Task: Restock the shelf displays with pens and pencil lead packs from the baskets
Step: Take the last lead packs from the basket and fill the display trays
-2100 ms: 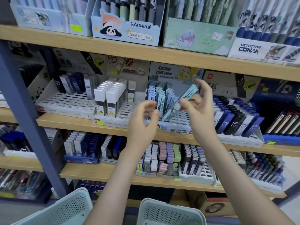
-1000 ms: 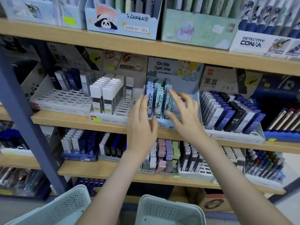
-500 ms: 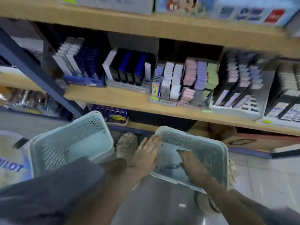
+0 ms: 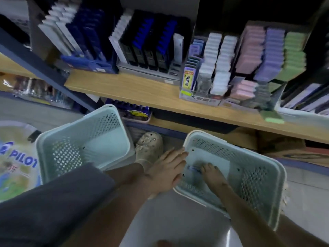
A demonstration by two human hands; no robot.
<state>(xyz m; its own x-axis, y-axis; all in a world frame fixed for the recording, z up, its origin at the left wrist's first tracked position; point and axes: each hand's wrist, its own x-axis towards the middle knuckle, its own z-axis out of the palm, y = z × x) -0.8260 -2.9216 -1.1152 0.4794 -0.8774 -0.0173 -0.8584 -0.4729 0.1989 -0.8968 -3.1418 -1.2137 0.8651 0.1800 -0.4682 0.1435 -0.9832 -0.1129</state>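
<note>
Right hand (image 4: pixel 214 176): bare, reaching down inside the right basket (image 4: pixel 256 177), fingertips (image 4: pixel 204 166) lowered to the basket floor at a small blue item (image 4: pixel 193 169); blur hides whether the fingers have closed on it or only touch it. Left hand (image 4: pixel 167 171): flat, fingers straight and together, laid against the near-left wall of that basket, holding nothing, apparently steadying it. Shelf (image 4: pixel 142 91): wooden board above and beyond both baskets, carrying trays of lead packs (image 4: pixel 222 63) in white, pink, purple and green rows, with dark and blue packs further left. Left basket (image 4: pixel 106 122): pale perforated plastic, on the floor, apart from the right basket, a shoe (image 4: pixel 149 145) between the two. Right basket: same make, tilted in the frame, its floor mostly bare around the hand. Blue item: the task's stock, probably a pen or slim pack, lying flat near the basket's left wall, too smeared to identify. Step in hand, by judgement: lifting stock from the basket for the displays. Handling note: pinch the item along its length, since it lies flat on a smooth floor, and keep the left palm pressing so the light basket does not skate. Clearances: the basket's walls close in on the wrist, so lift straight up before turning; the shelf's front edge overhangs near the far rim, leaving open room mainly toward the person.
</note>
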